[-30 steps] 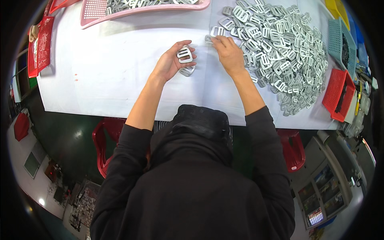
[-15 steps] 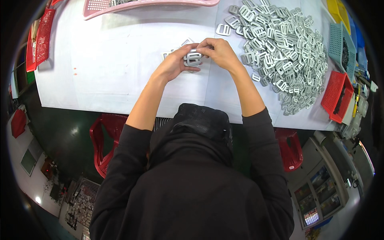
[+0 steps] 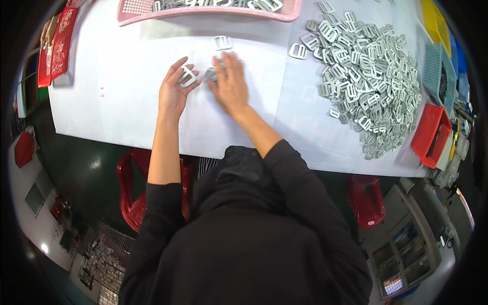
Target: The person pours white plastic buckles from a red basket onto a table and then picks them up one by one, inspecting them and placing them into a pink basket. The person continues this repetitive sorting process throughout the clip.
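My left hand is raised a little above the white table, its fingers curled round a silver-grey slide buckle. To the right of it, my right hand reaches over the tabletop with fingers stretched and thumb apart, slightly blurred. Between that thumb and the fingers lie one or more grey buckles, partly covered by the hand. Another loose buckle lies flat just beyond my right fingertips. A large heap of similar buckles spreads over the right side of the table.
A pink basket with buckles stands at the table's far edge. Red, teal and yellow baskets line the right end. At the far left is another red basket. Red chairs stand at the near side.
My hands, together on buckles before, have separated. The left moved left with a buckle; the right moved left and down onto buckles on the table. The view shifted slightly, showing more pink basket.
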`<state>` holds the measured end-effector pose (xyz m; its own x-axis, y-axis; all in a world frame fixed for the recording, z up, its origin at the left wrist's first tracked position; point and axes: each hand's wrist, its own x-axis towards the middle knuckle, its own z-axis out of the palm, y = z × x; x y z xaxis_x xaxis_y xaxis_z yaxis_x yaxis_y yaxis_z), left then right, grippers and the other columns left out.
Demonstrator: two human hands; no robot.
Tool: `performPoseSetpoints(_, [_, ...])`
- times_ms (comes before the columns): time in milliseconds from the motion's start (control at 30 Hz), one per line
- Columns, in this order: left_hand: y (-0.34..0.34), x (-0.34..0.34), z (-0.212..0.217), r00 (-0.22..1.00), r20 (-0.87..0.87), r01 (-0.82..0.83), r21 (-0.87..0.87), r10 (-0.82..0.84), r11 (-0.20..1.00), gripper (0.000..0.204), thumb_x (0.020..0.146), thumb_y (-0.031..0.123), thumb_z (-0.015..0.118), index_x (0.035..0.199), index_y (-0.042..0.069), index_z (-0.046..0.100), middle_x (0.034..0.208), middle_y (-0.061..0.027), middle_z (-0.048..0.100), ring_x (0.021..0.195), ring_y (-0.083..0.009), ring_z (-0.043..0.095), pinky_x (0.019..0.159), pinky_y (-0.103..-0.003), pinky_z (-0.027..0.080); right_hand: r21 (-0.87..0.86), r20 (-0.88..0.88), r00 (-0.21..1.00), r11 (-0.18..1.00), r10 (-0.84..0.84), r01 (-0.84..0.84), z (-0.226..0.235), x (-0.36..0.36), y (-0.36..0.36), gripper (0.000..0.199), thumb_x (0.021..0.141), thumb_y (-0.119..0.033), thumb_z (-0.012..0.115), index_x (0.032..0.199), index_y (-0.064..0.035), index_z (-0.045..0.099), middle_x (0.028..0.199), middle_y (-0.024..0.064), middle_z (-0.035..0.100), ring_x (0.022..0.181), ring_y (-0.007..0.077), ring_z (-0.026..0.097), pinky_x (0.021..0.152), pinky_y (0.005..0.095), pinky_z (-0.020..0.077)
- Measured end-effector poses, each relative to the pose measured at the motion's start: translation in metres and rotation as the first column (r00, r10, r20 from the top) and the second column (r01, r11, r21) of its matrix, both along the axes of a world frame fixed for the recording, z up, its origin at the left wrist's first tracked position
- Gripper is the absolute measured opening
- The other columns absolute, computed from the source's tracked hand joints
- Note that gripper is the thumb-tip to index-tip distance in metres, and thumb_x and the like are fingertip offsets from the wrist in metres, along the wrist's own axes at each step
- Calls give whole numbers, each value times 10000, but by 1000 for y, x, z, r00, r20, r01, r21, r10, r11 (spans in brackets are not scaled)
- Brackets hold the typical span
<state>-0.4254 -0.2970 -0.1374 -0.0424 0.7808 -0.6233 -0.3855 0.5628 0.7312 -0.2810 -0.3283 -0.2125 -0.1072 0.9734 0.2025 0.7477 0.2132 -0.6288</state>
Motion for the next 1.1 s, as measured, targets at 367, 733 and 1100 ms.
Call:
performPoseSetpoints(367, [-2, 15, -5, 977, 113, 178, 15, -178, 984, 363, 925, 180, 426, 1248, 13, 433, 1035, -100, 552, 927, -193, 574, 780, -369, 520, -160, 283, 843, 844, -458, 512, 45, 139, 38, 434, 754, -290, 677, 1125, -119, 529, 1061, 126, 494, 953, 300, 508, 696, 417, 460])
performPoseSetpoints(733, [1, 103, -25, 890, 265, 402, -68, -372, 913, 368, 963, 259, 369, 1237, 27, 445, 1024, -94, 560, 926, -202, 576, 791, -374, 506, -204, -11, 955, 935, -297, 289, 30, 157, 16, 218, 713, -46, 664, 917, -107, 617, 1042, 71, 522, 841, 259, 553, 684, 361, 493])
performPoseSetpoints(1100, [16, 138, -41, 836, 451, 341, 23, -314, 940, 399, 932, 171, 451, 1305, 56, 368, 1086, -108, 560, 953, -207, 583, 791, -372, 516, -112, 15, 974, 967, -227, 227, 71, 161, 46, 272, 740, -54, 612, 1008, -99, 617, 1075, 64, 546, 856, 221, 572, 674, 341, 491])
